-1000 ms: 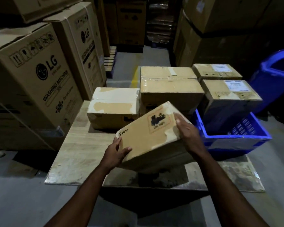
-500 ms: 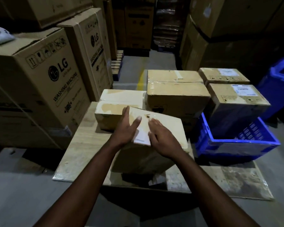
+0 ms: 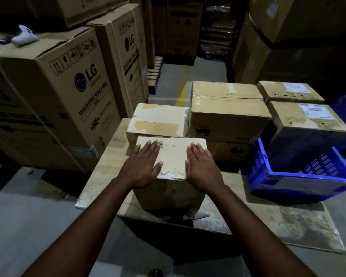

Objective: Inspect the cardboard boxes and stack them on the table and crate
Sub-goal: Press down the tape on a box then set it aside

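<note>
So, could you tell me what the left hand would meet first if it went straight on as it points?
Probably the near face of the pale taped cardboard box behind; the left hand lies flat on the front cardboard box. Depth unclear.

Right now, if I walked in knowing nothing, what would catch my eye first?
The left hand and right hand lie flat on a taped cardboard box in the middle of the wooden table. At the right a bright blue crate holds a second box, and tall LG washing-machine cartons loom at the left.
</note>
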`<control>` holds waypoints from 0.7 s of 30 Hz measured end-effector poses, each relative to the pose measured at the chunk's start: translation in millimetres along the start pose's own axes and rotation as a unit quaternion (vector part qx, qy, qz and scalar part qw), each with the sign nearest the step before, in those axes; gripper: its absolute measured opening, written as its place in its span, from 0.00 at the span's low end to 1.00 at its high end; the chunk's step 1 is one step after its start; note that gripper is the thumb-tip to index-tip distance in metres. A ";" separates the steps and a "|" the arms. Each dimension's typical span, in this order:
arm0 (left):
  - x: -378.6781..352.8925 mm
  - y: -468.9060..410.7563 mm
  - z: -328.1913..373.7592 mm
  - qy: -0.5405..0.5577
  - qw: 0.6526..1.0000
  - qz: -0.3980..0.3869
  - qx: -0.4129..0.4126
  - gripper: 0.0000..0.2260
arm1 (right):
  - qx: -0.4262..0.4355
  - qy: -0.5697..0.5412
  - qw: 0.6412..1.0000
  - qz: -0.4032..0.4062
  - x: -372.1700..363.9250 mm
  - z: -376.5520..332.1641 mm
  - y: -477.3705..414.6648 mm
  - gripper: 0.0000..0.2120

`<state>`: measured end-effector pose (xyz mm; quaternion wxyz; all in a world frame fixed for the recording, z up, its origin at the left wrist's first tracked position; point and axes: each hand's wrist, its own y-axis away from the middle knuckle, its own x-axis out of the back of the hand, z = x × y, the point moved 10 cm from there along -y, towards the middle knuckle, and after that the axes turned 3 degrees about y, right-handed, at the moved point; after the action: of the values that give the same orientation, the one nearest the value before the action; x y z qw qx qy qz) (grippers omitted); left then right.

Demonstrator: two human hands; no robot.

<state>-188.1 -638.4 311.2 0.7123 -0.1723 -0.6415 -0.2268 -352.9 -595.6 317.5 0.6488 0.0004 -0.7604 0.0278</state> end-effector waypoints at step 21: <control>13.4 24.6 -8.5 0.075 0.981 0.162 0.074 0.31 | -0.154 -0.571 0.803 -0.074 -58.9 59.0 46.4 0.38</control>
<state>-166.6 -623.7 324.6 0.7965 -0.2033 -0.5649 -0.0724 -403.4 -553.9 248.2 0.0890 -0.0269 -0.9853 -0.1430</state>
